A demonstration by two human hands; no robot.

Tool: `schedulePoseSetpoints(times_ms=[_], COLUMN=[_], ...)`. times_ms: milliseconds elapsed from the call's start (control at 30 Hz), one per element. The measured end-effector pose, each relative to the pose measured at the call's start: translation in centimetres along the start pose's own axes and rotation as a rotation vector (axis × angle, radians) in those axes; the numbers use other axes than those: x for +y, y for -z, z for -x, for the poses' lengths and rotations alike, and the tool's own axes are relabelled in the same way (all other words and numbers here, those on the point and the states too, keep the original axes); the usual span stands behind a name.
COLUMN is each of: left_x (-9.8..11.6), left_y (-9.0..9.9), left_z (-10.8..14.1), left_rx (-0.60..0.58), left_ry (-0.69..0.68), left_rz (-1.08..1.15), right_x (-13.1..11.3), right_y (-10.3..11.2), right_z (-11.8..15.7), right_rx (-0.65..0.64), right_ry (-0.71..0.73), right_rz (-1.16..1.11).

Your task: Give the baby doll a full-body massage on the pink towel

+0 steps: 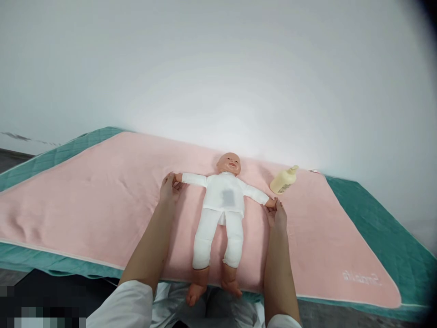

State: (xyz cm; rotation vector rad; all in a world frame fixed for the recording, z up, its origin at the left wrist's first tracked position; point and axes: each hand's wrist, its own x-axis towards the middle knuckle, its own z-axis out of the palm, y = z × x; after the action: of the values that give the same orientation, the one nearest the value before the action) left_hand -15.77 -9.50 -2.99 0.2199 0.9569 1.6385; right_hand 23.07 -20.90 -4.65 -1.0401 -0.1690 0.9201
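A baby doll [224, 196] in white clothes lies on its back on a pink blanket [102, 196], arms spread and bare feet toward me. My left hand [169, 187] is closed on the doll's hand at the left of the view. At the right, my right hand [278, 213] has its fingers closed on the doll's other hand. A dark grey patch shows on the front of the doll's top. Just beyond my right hand stands a pale yellow pump bottle [284, 180], seen tilted.
Under the pink blanket is a green quilted cover [378, 228], showing along the sides and front edge. A white wall [218, 68] rises directly behind. Something black [61, 296] is below the front edge at the left.
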Motion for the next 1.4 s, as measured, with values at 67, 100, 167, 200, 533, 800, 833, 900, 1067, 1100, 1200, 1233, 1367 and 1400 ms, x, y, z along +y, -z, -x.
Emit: schedulePoseSetpoints(times_ms=[67, 100, 167, 200, 533, 800, 833, 900, 1067, 1100, 1200, 1233, 1367, 1400], left_x=[0.04, 0.08, 0.14, 0.16, 0.16, 0.31, 0.33, 0.34, 0.33, 0.33, 0.34, 0.35, 0.37, 0.38], left_y=[0.0, -0.06, -0.24, -0.33, -0.51, -0.32, -0.35, -0.45, -0.75, -0.77, -0.71, -0.66, -0.54, -0.55], left_z=[0.2, 0.3, 0.47, 0.51, 0.63, 0.5, 0.48, 0.47, 0.57, 0.59, 0.51, 0.44, 0.16, 0.14], left_rx=[-0.013, -0.01, 0.019, 0.036, 0.053, -0.005, -0.005, 0.009, 0.049, 0.052, 0.058, 0.059, 0.062, 0.062], left_ry=[-0.021, -0.024, -0.023, -0.021, -0.051, 0.019, 0.027, 0.039, 0.054, 0.057, 0.057, 0.057, 0.062, 0.062], left_rz=[-0.012, -0.021, -0.039, -0.047, -0.063, -0.022, -0.021, -0.022, -0.033, -0.034, -0.045, -0.05, -0.055, -0.054], right_x=[0.0, 0.01, 0.04, 0.04, -0.19, -0.08, -0.09, -0.1, -0.06, -0.05, -0.07, -0.08, -0.13, -0.14], right_y=[0.02, 0.02, -0.04, -0.09, -0.71, -0.3, -0.28, -0.25, -0.11, -0.11, -0.15, -0.19, -0.35, -0.38], right_z=[0.06, 0.08, 0.11, 0.13, 0.66, 0.4, 0.4, 0.41, 0.29, 0.24, 0.17, 0.16, 0.23, 0.24], right_rx=[-0.002, 0.002, 0.016, 0.026, 0.087, 0.021, 0.022, 0.018, 0.007, 0.013, 0.039, 0.046, 0.062, 0.063], right_ry=[0.004, 0.004, 0.004, 0.004, -0.007, -0.025, -0.034, -0.042, -0.048, -0.052, -0.066, -0.069, -0.07, -0.068], right_rz=[-0.001, -0.002, -0.008, -0.011, 0.025, 0.018, 0.016, 0.014, 0.013, 0.011, -0.003, -0.01, -0.013, -0.007])
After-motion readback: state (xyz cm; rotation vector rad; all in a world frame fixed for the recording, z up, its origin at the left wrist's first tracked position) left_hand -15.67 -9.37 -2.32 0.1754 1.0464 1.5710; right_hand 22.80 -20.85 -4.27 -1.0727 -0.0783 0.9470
